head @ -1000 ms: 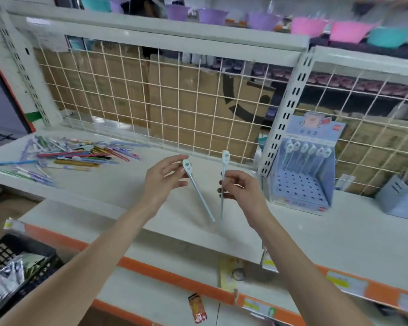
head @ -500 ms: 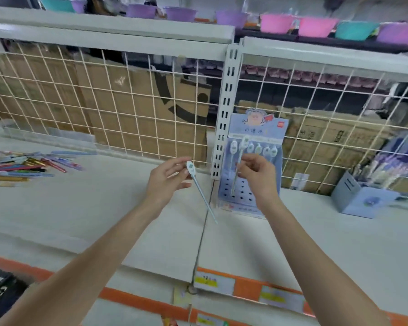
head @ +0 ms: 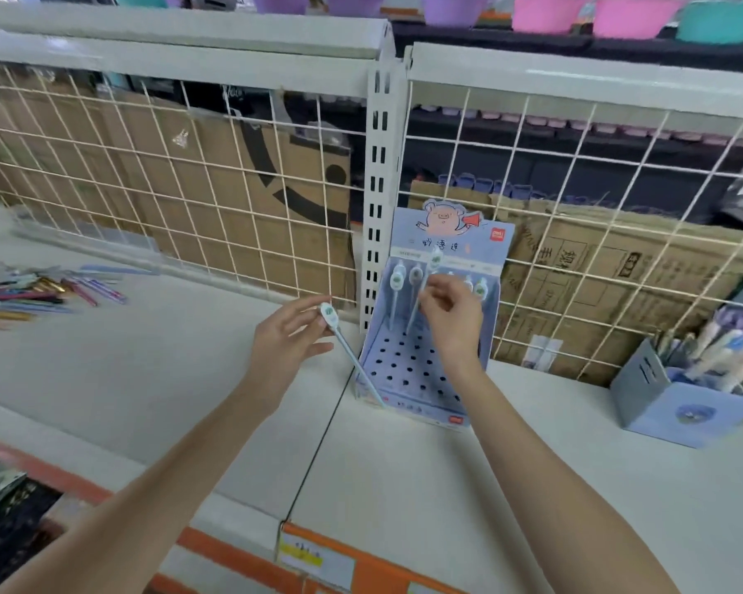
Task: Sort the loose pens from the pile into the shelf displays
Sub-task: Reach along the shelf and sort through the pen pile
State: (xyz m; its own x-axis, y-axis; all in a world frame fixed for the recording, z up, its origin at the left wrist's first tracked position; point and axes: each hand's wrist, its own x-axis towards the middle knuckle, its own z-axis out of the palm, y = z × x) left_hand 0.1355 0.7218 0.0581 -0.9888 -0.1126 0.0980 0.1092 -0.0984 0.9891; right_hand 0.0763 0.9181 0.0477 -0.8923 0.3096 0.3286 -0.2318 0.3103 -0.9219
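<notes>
A pale pen [head: 426, 289] with an oval topper is pinched between the thumb and curled fingers of the right hand [head: 449, 319], held nearly upright over the back rows of the blue display stand [head: 408, 370], among the pens already standing there [head: 397, 293]. Its tip is lowered toward the perforated tray of the stand; whether it sits in a hole cannot be told. A second pen [head: 348, 353] of the same kind is held by the left hand [head: 286, 340] just left of the stand, gripped near its oval topper between thumb and fingertips with the other fingers spread loosely, the shaft slanting down so that its tip lies in front of the stand's lower left corner. The stand rests on the white shelf [head: 189, 379], against the wire grid back [head: 232, 186] and beside the slotted upright post [head: 378, 199]. Well to the left of the stand a pile of loose coloured pens [head: 39, 293] is spread on the shelf. Well to the right of the stand a grey-blue box [head: 678, 400] filled with pens is seen. Above the stand, pink, purple and teal tubs [head: 575, 12] are lined up on a higher shelf.
</notes>
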